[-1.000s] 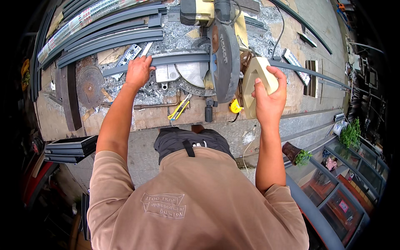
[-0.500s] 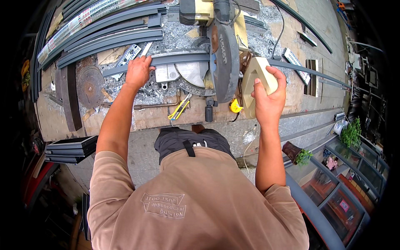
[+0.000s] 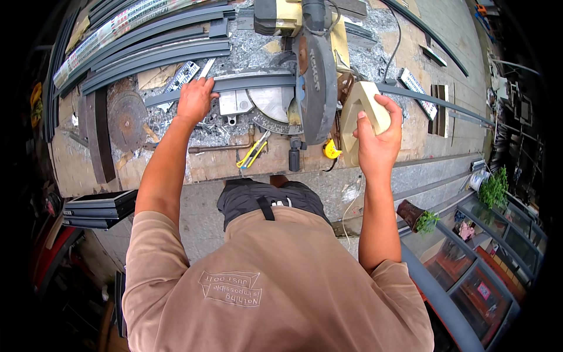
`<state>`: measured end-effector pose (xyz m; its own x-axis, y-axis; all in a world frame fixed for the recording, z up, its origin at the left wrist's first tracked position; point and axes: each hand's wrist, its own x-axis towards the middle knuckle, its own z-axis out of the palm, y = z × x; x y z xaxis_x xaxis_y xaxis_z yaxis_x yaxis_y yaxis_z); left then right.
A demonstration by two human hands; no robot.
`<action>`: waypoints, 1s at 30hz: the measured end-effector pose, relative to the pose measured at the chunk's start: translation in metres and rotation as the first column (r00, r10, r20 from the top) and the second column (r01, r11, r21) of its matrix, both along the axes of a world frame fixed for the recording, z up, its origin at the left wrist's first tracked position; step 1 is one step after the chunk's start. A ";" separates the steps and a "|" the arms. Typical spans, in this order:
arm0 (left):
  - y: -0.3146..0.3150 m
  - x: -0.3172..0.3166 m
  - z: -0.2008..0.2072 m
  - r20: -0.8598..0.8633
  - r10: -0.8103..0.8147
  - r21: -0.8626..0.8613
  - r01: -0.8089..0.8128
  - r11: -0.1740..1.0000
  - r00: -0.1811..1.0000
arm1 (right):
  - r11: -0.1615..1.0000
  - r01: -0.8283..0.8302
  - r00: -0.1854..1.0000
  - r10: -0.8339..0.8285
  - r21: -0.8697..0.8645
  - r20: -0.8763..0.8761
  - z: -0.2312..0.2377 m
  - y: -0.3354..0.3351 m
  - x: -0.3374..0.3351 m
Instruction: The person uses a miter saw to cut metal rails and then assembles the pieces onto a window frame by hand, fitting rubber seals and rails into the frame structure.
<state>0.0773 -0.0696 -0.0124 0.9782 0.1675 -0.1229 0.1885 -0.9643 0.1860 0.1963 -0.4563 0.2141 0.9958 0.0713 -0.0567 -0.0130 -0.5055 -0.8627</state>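
Observation:
My right hand (image 3: 380,138) is wrapped around the cream loop handle (image 3: 368,100) of a miter saw, thumb inside the opening. The saw's dark round blade guard (image 3: 317,97) stands low over the silver base (image 3: 272,104). A long dark-grey metal profile (image 3: 258,81) lies across the base and passes behind the guard, coming out on the right. Its left part is under my left hand (image 3: 197,101), which grips it with bent fingers over the top; the fingertips are partly hidden. Whether the blade touches the profile cannot be seen.
Near the bench's front edge lie a yellow utility knife (image 3: 253,151) and a yellow tape measure (image 3: 332,149). Grey profiles (image 3: 158,61) are stacked at the back left. A worn round disc (image 3: 127,122) and a dark bar (image 3: 101,138) lie left. Metal shavings cover the bench.

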 end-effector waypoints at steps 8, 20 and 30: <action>0.001 -0.003 0.003 -0.003 0.006 0.009 -0.006 1.000 1.000 | 1.000 -0.005 1.000 0.005 0.009 0.008 -0.002 0.000 -0.004; -0.005 0.007 0.003 -0.037 -0.013 -0.003 0.013 1.000 0.999 | 0.999 0.022 1.000 -0.022 -0.030 0.009 0.000 -0.012 -0.013; -0.002 0.003 -0.007 0.028 -0.057 -0.012 0.058 0.998 0.998 | 0.999 -0.002 0.999 0.000 0.032 0.037 -0.023 -0.035 -0.040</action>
